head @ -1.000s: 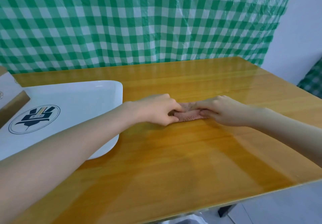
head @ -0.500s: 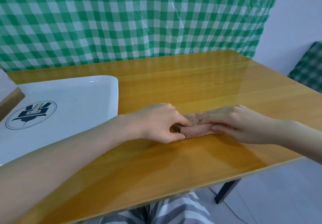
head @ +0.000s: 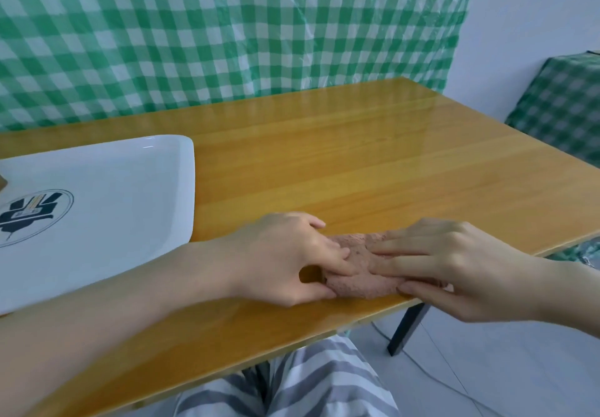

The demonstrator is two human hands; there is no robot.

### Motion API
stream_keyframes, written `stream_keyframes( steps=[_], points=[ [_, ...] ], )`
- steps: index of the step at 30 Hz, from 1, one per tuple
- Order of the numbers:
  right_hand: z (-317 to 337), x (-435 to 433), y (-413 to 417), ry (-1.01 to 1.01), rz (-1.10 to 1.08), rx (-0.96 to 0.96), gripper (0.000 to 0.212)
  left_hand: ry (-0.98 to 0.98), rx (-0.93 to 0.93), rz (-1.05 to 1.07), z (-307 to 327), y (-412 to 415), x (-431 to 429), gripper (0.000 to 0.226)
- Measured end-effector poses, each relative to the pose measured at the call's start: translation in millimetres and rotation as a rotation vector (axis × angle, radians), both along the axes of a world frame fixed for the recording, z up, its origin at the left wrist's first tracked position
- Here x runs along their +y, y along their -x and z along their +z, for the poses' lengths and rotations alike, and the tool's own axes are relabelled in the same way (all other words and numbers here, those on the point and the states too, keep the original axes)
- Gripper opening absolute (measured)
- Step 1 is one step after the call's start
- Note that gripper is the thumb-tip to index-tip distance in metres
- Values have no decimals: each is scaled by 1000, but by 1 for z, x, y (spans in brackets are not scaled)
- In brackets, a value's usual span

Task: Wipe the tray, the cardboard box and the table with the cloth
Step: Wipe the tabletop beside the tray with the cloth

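Observation:
A small pink-brown cloth [head: 358, 282] lies folded on the yellow wooden table [head: 341, 163], close to its near edge. My left hand [head: 285, 261] pinches the cloth's left end between thumb and fingers. My right hand [head: 454, 264] lies over its right part, fingers stretched flat across the top and thumb at the near side. A white tray [head: 107, 196] with a dark round emblem rests on the table at the left. Only a brown sliver of the cardboard box [head: 2, 182] shows at the far left edge.
A green-and-white checked sheet [head: 227, 27] hangs behind the table. Another checked cover [head: 565, 105] is at the right, past the table's right edge. A black table leg [head: 407, 329] and my striped trousers [head: 308, 381] show below the near edge.
Both hands and the cloth have come toward the table's near edge. The view has swung right and down, so the box has almost left the frame. The right fingers now lie flatter.

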State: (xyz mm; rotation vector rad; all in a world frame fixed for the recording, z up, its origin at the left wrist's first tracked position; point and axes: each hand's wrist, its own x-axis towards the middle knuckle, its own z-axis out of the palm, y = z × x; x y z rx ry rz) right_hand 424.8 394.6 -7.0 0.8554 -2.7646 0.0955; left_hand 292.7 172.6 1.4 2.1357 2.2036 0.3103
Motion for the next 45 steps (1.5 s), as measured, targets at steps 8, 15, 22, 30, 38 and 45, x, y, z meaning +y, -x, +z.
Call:
stream_keyframes(
  steps=[8, 15, 22, 30, 38, 45],
  points=[
    [-9, -12, -8, -90, -108, -21, 37, 5, 183, -62, -2, -12, -2, 39],
    [-29, -16, -16, -72, -161, -11, 58, -51, 340, -137, -9, -2, 4, 29],
    [-27, -24, -20, -137, -241, 74, 58, -66, 513, -221, 0, 42, 27, 31],
    [-27, -29, -11, -101, -183, -16, 58, 11, 262, -170, -2, 55, 28, 37],
    [-34, -21, -12, -52, -173, 27, 51, 214, -84, -39, 0, 59, 22, 57],
    [-29, 16, -20, 13, -409, -9, 51, 154, 94, 368, 8, 119, -18, 47]
  ],
)
